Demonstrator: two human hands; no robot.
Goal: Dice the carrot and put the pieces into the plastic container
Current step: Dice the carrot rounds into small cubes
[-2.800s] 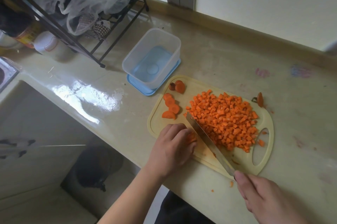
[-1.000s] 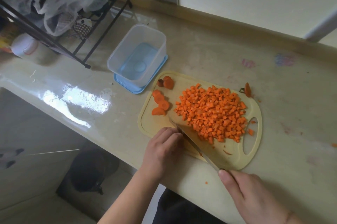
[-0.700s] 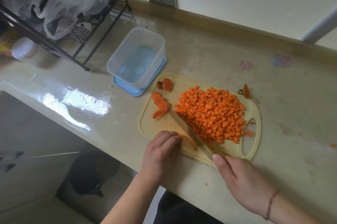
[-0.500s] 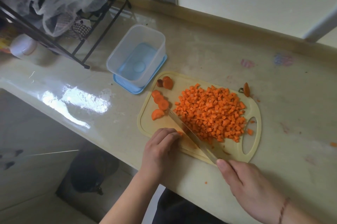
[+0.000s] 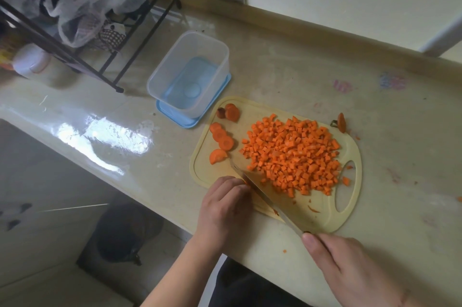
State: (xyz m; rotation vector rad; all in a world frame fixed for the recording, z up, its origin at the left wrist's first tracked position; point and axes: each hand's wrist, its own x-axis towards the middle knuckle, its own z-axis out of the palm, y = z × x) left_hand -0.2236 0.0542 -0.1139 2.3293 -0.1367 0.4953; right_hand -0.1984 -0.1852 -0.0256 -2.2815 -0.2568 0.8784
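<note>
Both hands busy: right hand [image 5: 350, 266] grips knife [image 5: 265, 196], blade drawn back; left hand [image 5: 225, 206] still pins carrot.

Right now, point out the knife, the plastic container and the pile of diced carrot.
knife [image 5: 268, 196]: head view, middle of the blade.
plastic container [image 5: 160, 81]: head view, near-left wall.
pile of diced carrot [image 5: 292, 156]: head view, centre of the heap.

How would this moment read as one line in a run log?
stage: dicing | left hand: steadying carrot on cutting board | right hand: gripping knife | plastic container: no carrot
</note>
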